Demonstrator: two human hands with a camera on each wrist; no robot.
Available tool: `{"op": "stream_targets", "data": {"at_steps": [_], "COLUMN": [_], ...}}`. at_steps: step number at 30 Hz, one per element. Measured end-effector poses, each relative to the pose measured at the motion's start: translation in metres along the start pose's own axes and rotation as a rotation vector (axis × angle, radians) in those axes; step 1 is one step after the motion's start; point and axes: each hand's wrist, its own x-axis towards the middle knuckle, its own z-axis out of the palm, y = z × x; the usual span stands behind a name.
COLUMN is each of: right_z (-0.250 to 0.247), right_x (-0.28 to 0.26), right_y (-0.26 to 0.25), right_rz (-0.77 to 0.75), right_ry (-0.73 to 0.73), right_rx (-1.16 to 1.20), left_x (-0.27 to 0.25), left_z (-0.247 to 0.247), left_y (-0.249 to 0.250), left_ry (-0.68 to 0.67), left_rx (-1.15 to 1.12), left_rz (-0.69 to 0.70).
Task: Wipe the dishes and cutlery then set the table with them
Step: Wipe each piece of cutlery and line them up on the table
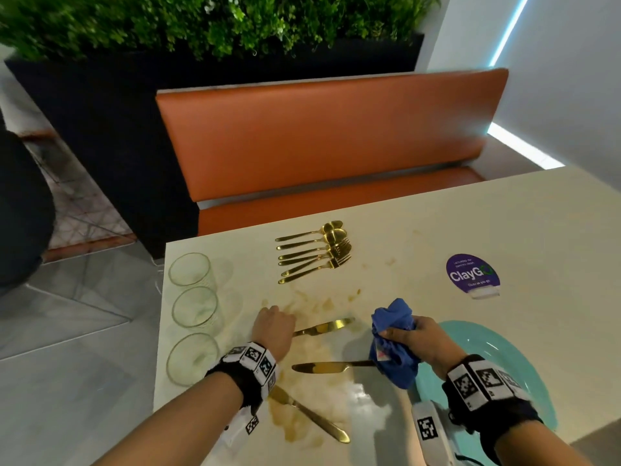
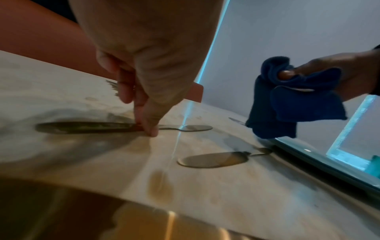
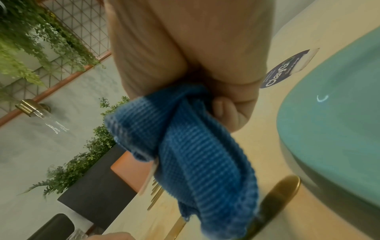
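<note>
Left hand pinches a knife handle off the worktop for wiping; right hand, just beside, clutches the cloth ready.

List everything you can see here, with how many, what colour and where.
Gold metal knives: three, near edge of table among brown smears.
Gold spoons and forks: six or so, bundled mid-table.
Clear drinking glasses: three, along left edge.
Teal round plate: one, right near corner.
Blue ribbed cloth: one, bunched in right hand.
Purple ClayGo sticker: one, right of cutlery.
Cream table: one, stained.
Orange padded bench: one, behind table.
Left hand: pinching farthest knife's handle.
Right hand: gripping cloth.
</note>
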Motion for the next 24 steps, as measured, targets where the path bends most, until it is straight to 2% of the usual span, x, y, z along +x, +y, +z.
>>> {"op": "stream_targets", "data": {"at_steps": [6, 9, 17, 19, 24], "right_z": [0.012, 0.017, 0.025, 0.030, 0.052], "right_x": [-0.018, -0.029, -0.048, -0.049, -0.055], "right_y": [0.004, 0.009, 0.032, 0.035, 0.025], "right_rz": [-0.009, -0.011, 0.026, 0.055, 0.090], "right_ry": [0.023, 0.037, 0.122, 0.138, 0.100], "right_rx": [-0.034, -0.036, 0.017, 0.036, 0.214], "left_x": [0.001, 0.002, -0.013, -0.020, -0.045], "left_z": [-0.007, -0.009, -0.009, -0.016, -0.049], "left_y": [-0.007, -0.006, 0.004, 0.008, 0.032], "left_ry": [-0.158, -0.219, -0.234, -0.206, -0.160], "left_rx": [-0.261, -0.293, -0.302, -0.425, -0.981], "left_rz": [-0.082, -0.052, -0.090, -0.080, 0.073]}}
